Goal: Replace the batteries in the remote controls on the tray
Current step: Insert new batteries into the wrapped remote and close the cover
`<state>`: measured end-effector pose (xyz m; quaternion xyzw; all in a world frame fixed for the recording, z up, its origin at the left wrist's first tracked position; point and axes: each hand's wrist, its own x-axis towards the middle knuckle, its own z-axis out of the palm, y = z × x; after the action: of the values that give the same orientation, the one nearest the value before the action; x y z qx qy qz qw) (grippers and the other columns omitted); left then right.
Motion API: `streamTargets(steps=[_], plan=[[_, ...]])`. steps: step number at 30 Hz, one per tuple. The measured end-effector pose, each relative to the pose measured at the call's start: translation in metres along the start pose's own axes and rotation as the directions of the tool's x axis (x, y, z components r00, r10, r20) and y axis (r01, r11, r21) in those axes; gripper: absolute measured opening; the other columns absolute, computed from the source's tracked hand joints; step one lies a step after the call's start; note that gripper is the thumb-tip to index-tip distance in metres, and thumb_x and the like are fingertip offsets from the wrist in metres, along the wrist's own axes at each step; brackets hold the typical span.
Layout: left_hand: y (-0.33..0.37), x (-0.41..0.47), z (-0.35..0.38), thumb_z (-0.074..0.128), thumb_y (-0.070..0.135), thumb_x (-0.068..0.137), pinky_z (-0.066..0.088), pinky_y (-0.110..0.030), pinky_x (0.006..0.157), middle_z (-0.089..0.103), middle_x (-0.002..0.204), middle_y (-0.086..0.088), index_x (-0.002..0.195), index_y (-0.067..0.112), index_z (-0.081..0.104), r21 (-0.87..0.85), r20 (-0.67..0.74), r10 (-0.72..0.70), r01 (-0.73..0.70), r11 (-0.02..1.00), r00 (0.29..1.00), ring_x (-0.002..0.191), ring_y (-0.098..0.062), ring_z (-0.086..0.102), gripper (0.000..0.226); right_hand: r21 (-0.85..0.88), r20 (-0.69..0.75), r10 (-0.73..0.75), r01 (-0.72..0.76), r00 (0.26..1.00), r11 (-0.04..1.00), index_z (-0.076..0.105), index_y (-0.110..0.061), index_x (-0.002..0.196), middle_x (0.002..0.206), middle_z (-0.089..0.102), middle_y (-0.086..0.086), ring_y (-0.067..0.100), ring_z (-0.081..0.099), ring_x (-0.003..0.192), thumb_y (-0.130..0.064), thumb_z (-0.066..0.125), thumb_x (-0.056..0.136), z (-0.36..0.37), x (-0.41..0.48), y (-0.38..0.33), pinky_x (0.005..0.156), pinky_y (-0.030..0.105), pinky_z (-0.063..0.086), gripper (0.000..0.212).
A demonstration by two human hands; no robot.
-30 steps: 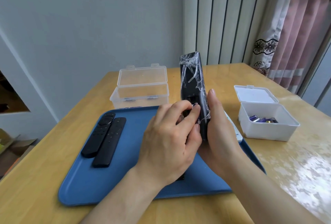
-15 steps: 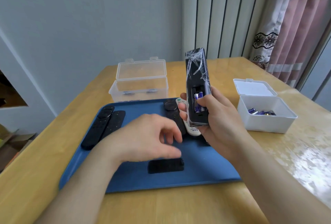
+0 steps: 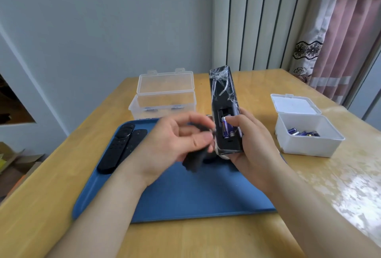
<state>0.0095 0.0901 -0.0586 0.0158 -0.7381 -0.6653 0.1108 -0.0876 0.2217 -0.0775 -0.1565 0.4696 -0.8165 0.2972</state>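
Above the blue tray (image 3: 185,198) the right hand (image 3: 253,146) grips the film-wrapped remote control (image 3: 223,97) upright, its back open and purple batteries (image 3: 226,128) showing, while the blurred left hand (image 3: 173,140) curls beside it, holding I cannot tell what; next, probably, these batteries must be levered out.
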Motion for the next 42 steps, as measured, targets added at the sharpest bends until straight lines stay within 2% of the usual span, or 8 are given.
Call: streamTargets(steps=[5, 12, 19, 23, 27, 32, 37, 42], plan=[[-0.002, 0.008, 0.001, 0.064, 0.013, 0.077, 0.039, -0.015, 0.038, 0.067, 0.064, -0.004, 0.096, 0.013, 0.067, -0.334, -0.345, 0.004, -0.127, 0.934, 0.939, 0.052, -0.010, 0.061, 0.020, 0.002, 0.089, 0.032, -0.033, 0.996, 0.999, 0.059, -0.007, 0.121, 0.108, 0.068, 0.024, 0.027, 0.067, 0.079, -0.011, 0.061, 0.091, 0.002, -0.004, 0.002, 0.062, 0.033, 0.056, 0.031], [-0.012, 0.010, 0.004, 0.065, 0.006, 0.089, 0.046, -0.019, 0.045, 0.067, 0.069, 0.002, 0.091, 0.019, 0.061, -0.102, -0.529, 0.103, -0.184, 0.978, 0.842, 0.073, -0.023, 0.066, 0.013, -0.014, 0.165, 0.010, -0.007, 0.986, 1.000, 0.059, -0.003, 0.119, 0.098, 0.072, 0.013, 0.025, 0.067, 0.073, 0.011, 0.064, 0.081, 0.004, -0.005, 0.006, 0.066, 0.031, 0.058, 0.041], [-0.005, 0.005, -0.010, 0.074, 0.010, 0.079, 0.053, -0.022, 0.057, 0.067, 0.096, -0.006, 0.110, 0.018, 0.069, -0.292, -0.099, 0.111, -0.136, 0.947, 0.989, 0.082, -0.020, 0.065, 0.032, 0.131, 0.200, 0.112, -0.140, 0.973, 0.981, 0.060, 0.001, 0.120, 0.104, 0.067, 0.019, 0.022, 0.063, 0.068, 0.008, 0.063, 0.068, 0.000, -0.002, 0.002, 0.057, 0.023, 0.052, 0.052], [-0.007, 0.006, -0.008, 0.071, 0.016, 0.075, 0.051, -0.019, 0.052, 0.068, 0.069, -0.004, 0.081, 0.017, 0.075, -0.267, -0.251, 0.097, -0.165, 0.949, 0.963, 0.061, -0.013, 0.063, 0.007, 0.150, 0.206, 0.118, -0.150, 0.972, 0.977, 0.060, 0.001, 0.117, 0.095, 0.064, 0.020, 0.023, 0.056, 0.065, 0.000, 0.064, 0.071, 0.003, -0.003, 0.005, 0.057, 0.024, 0.050, 0.046], [-0.009, 0.008, 0.001, 0.063, 0.017, 0.082, 0.045, -0.019, 0.047, 0.068, 0.075, -0.008, 0.088, 0.012, 0.070, -0.164, -0.290, 0.153, -0.206, 0.965, 0.945, 0.067, -0.014, 0.062, 0.010, 0.097, 0.199, 0.098, -0.119, 0.975, 0.988, 0.065, -0.006, 0.112, 0.093, 0.066, 0.015, 0.022, 0.057, 0.065, -0.012, 0.061, 0.089, 0.006, -0.005, 0.006, 0.059, 0.025, 0.051, 0.024], [-0.009, 0.010, 0.008, 0.066, 0.008, 0.082, 0.051, -0.020, 0.056, 0.070, 0.070, -0.006, 0.088, 0.008, 0.065, -0.151, -0.400, 0.179, -0.257, 0.955, 0.899, 0.057, -0.017, 0.062, 0.006, 0.034, 0.142, 0.115, -0.121, 0.983, 0.992, 0.069, -0.009, 0.115, 0.094, 0.068, 0.015, 0.025, 0.061, 0.074, -0.052, 0.051, 0.089, 0.006, -0.002, 0.004, 0.064, 0.033, 0.052, 0.054], [-0.010, 0.009, 0.011, 0.067, 0.002, 0.084, 0.053, -0.025, 0.062, 0.072, 0.080, -0.011, 0.109, 0.016, 0.065, -0.054, -0.369, 0.192, -0.227, 0.972, 0.910, 0.063, -0.020, 0.064, 0.028, 0.003, 0.146, 0.069, -0.070, 0.987, 0.998, 0.076, -0.022, 0.095, 0.085, 0.070, 0.009, 0.023, 0.063, 0.069, -0.055, 0.040, 0.097, 0.010, -0.005, 0.007, 0.062, 0.037, 0.051, 0.049], [-0.010, 0.009, 0.013, 0.066, 0.000, 0.085, 0.053, -0.022, 0.063, 0.069, 0.077, -0.006, 0.104, 0.016, 0.071, -0.012, -0.362, 0.223, -0.244, 0.970, 0.905, 0.062, -0.015, 0.063, 0.025, 0.004, 0.156, 0.052, -0.053, 0.986, 0.999, 0.079, -0.028, 0.083, 0.084, 0.072, 0.006, 0.020, 0.064, 0.070, -0.056, 0.038, 0.097, 0.009, -0.006, 0.007, 0.063, 0.036, 0.053, 0.051]])
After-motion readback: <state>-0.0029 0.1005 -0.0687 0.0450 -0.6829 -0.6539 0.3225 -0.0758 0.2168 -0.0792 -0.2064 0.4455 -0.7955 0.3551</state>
